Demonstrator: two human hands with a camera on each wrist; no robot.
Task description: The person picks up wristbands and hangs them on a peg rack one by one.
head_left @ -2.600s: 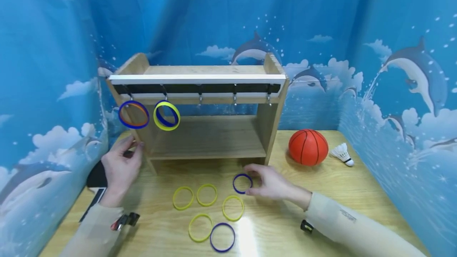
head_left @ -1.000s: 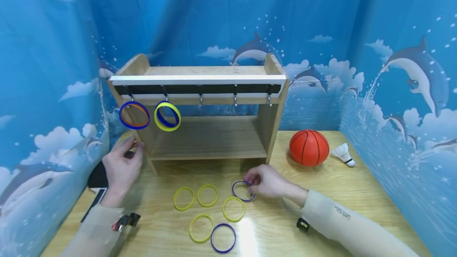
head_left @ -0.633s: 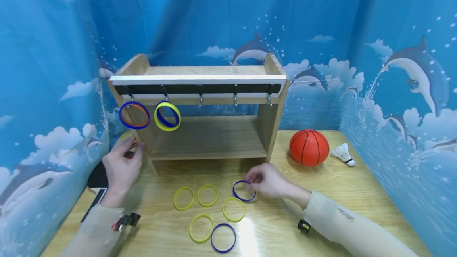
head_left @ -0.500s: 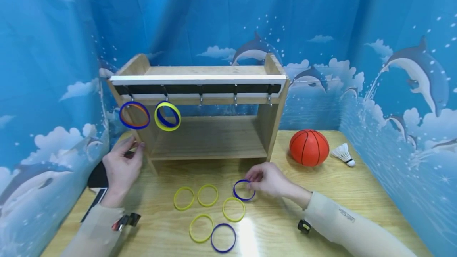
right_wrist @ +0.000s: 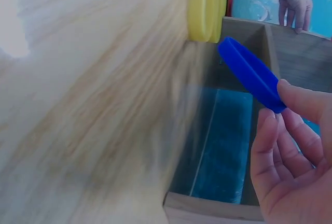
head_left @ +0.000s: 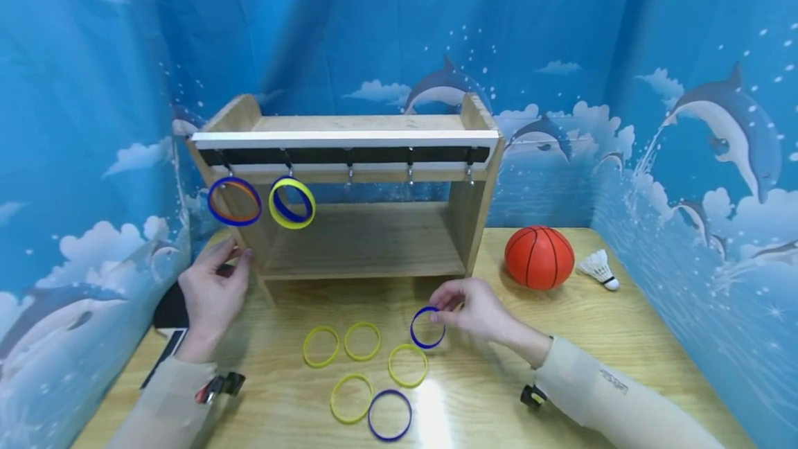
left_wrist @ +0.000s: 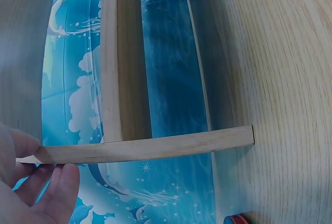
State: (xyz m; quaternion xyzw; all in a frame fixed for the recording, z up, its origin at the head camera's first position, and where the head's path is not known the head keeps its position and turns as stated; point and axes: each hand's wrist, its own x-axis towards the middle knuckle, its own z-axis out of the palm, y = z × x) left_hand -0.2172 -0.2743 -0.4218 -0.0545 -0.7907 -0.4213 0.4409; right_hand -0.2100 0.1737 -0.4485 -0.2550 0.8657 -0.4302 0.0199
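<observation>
My right hand (head_left: 470,310) pinches a blue silicone wristband (right_wrist: 249,73) between thumb and fingers, close over the table in front of the rack's right side. My left hand (head_left: 215,289) grips the wooden side panel (left_wrist: 155,149) of the small rack (head_left: 368,241), thumb on one face and fingers on the other. From the rack's leftmost hook hangs a blue band (head_left: 210,208) with an orange one behind it. The second hook bears a yellow band (head_left: 275,213) and a blue one. Three hooks (head_left: 410,168) to the right carry nothing.
Several yellow wristbands (head_left: 304,350) and one blue wristband (head_left: 370,421) lie on the table before the rack. Right of it sit a small red basketball (head_left: 539,258) and a shuttlecock (head_left: 597,269). A dark object (head_left: 170,310) lies behind the left forearm. Dolphin-print curtains enclose the table.
The right hand first reached around the flat blue wristband, then took hold and tilted it up, rising slightly. The left hand has stayed on the rack's side panel.
</observation>
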